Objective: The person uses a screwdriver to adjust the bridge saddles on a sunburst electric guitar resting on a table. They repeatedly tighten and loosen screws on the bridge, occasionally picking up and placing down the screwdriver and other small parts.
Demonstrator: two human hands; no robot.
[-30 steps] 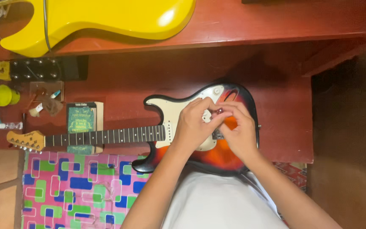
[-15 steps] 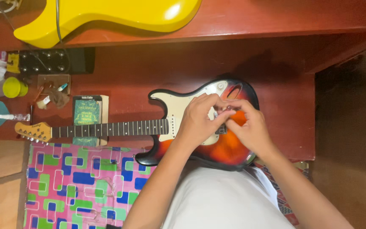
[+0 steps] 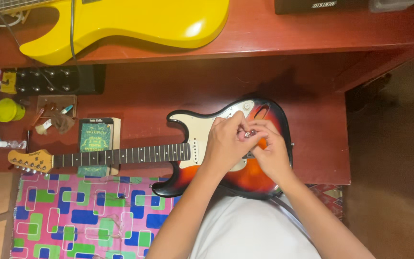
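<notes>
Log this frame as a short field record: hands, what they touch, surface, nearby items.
left hand: over the sunburst guitar body, fingers pinching a small silvery part
right hand: meets the left hand at that same part
guitar pose: flat on the red table, neck pointing to the person's left
under neck: green book
upper shelf: yellow guitar
far left: black pedal unit, yellow-green cup
near edge: pink patterned cloth

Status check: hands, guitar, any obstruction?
Left hand and right hand pinching a small metal part over the sunburst guitar body. Nothing in the way.
</notes>
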